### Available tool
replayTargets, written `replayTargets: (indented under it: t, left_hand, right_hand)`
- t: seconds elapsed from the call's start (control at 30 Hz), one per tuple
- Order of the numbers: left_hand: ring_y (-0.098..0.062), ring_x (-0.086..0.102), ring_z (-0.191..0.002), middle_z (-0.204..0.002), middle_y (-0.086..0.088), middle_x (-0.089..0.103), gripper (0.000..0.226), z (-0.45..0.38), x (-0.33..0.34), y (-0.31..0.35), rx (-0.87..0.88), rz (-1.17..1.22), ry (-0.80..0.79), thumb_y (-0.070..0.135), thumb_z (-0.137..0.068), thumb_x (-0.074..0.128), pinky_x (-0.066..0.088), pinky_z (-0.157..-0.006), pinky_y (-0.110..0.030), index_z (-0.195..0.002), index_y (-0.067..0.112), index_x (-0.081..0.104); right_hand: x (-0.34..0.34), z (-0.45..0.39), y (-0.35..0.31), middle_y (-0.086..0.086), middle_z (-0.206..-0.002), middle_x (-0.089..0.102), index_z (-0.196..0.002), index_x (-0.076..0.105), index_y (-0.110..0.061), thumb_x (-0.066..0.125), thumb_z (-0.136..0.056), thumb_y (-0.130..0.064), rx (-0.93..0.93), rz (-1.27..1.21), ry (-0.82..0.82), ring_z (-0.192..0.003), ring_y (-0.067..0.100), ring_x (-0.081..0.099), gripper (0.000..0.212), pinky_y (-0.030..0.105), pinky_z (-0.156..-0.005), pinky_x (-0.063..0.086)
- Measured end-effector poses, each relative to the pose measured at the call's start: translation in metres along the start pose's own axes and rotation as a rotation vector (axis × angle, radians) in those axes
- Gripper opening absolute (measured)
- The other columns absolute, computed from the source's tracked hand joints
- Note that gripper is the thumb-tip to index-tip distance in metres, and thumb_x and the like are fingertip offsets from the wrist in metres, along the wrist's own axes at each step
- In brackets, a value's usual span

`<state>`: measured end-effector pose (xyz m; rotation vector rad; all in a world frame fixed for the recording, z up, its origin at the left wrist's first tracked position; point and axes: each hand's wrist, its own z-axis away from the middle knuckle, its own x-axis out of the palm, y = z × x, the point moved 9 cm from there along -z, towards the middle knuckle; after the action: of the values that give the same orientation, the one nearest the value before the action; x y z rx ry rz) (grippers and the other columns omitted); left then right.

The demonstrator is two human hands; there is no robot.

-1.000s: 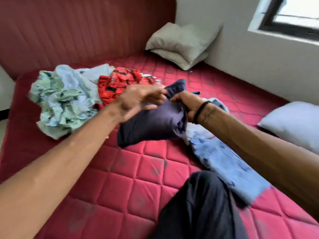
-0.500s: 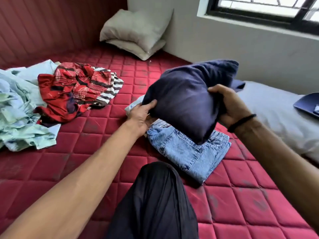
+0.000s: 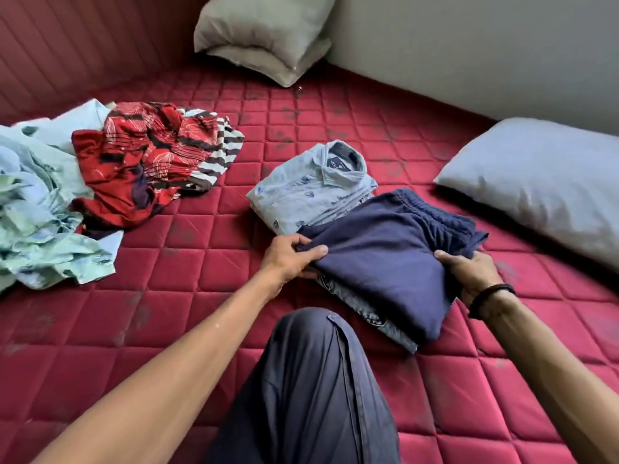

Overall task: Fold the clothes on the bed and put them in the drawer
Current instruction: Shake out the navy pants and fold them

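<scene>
Slippage is the main risk: the folded navy cotton shorts (image 3: pixel 385 262), pinched at their near corners by the left hand (image 3: pixel 289 259) and right hand (image 3: pixel 469 272), sit askew over the folded blue denim jeans (image 3: pixel 375 316), overhanging them, so letting go carelessly could undo the fold. Beyond the shorts lies the folded pale-blue collared shirt (image 3: pixel 311 189); leftward, bare red quilted mattress (image 3: pixel 201 262) offers room before the unfolded red patterned garment (image 3: pixel 140 162).

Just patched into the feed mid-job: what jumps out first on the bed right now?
Both hands, the left hand and the right hand, grip a folded navy garment at centre, lying on folded jeans and overlapping a folded light blue shirt. At left sits an unfolded heap: a red patterned garment and pale green clothes.
</scene>
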<state>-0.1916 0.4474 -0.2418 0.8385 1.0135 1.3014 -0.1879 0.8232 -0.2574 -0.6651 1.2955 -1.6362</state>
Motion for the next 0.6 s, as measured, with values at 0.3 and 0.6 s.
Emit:
replayTargets:
  t: [0.3, 0.6]
  left_hand:
    - [-0.032, 0.070, -0.095, -0.097, -0.005, 0.076, 0.027, 0.032, -0.018, 0.031, 0.315, -0.820, 0.251, 0.045, -0.085, 0.072, 0.055, -0.084, -0.038, -0.110, 0.033, 0.069]
    - [-0.024, 0.067, -0.103, -0.103, -0.007, 0.076, 0.031, 0.071, -0.113, 0.015, 0.195, -0.878, 0.041, 0.034, -0.088, 0.072, 0.050, -0.096, -0.029, -0.118, 0.025, 0.071]
  right_hand:
    - [0.115, 0.154, -0.007, 0.002, -0.172, 0.014, -0.160, 0.024, -0.042, 0.033, -0.094, -0.072, -0.965, 1.320, -0.233, -0.158, 0.033, 0.009, 0.073, 0.071, -0.118, 0.014]
    - [0.141, 0.150, -0.014, -0.006, -0.162, 0.034, -0.143, 0.044, -0.055, 0.005, -0.082, -0.092, -0.759, 1.577, -0.352, -0.153, 0.030, 0.025, 0.082, 0.064, -0.111, 0.026]
